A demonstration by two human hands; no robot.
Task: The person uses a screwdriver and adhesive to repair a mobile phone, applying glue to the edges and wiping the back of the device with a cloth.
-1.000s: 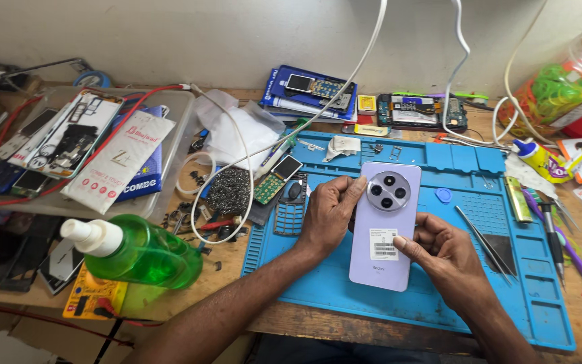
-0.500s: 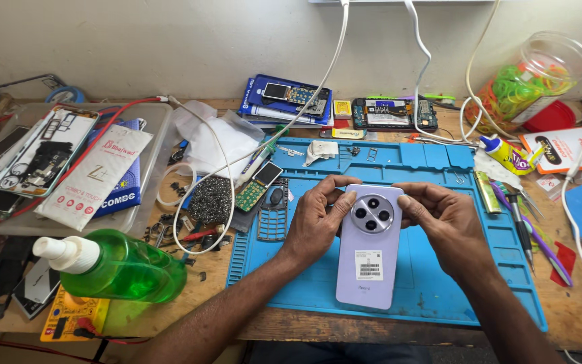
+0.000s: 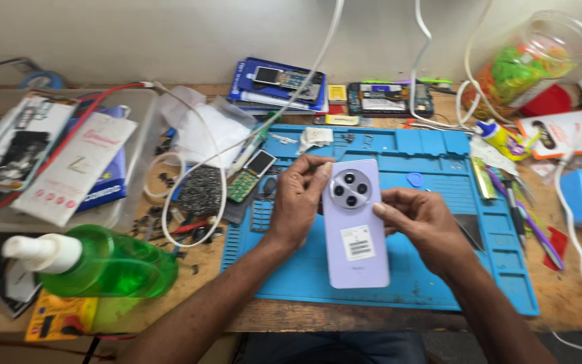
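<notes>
- Lilac phone [image 3: 356,226], back up w/ round camera module, centre of frame over blue mat [image 3: 439,283].
- Left hand [image 3: 298,199] closed on phone's upper left edge, fingers curled over top.
- Right hand [image 3: 422,222] grips its right edge, thumb on back.
- Green spray bottle [image 3: 102,264] lying lower left on worktop [image 3: 567,296].
- Clear jar [image 3: 530,61] w/ green bits, upper right.
- Opened phone [image 3: 389,99] top centre.

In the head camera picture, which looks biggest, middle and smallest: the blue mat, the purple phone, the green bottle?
1. Blue mat: clearly the largest.
2. Green bottle and purple phone: they look about alike in size. The bottle lies nearer the camera, so I won't rank them.

The left hand and right hand hold the phone.
</notes>
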